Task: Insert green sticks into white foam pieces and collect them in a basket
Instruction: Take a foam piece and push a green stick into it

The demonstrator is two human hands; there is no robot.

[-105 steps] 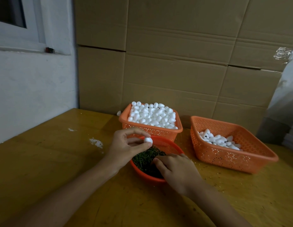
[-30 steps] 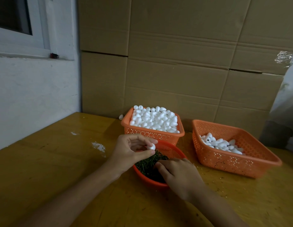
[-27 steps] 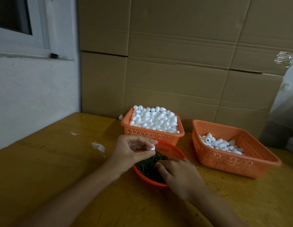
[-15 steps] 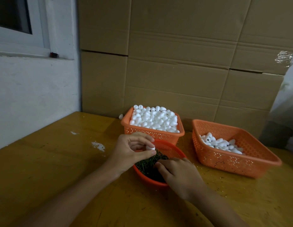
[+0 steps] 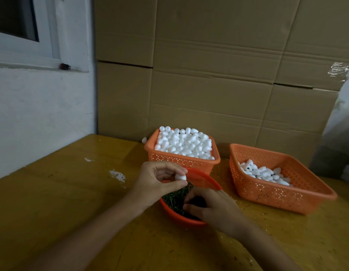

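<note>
Left hand (image 5: pixel 158 182) pinching one white foam piece (image 5: pixel 180 177) above the round red bowl (image 5: pixel 206 180) of green sticks (image 5: pixel 174 200). Right hand (image 5: pixel 212 208) curled into the sticks, grip hidden. Behind: heaped foam basket (image 5: pixel 181 159); to the right, collecting basket (image 5: pixel 277 194), sparsely filled. Cardboard wall (image 5: pixel 218 75) at the tabletop (image 5: pixel 62 192) edge.

Both forearms are bare from the bottom edge of the view up to the wrists, no sleeve showing on either; the left hand (image 5: pixel 158 182) wears no glove, ring or band that I can see; the right hand (image 5: pixel 214 209) is likewise uncovered; nails look short and unpainted, though the dim light blurs such small detail.
</note>
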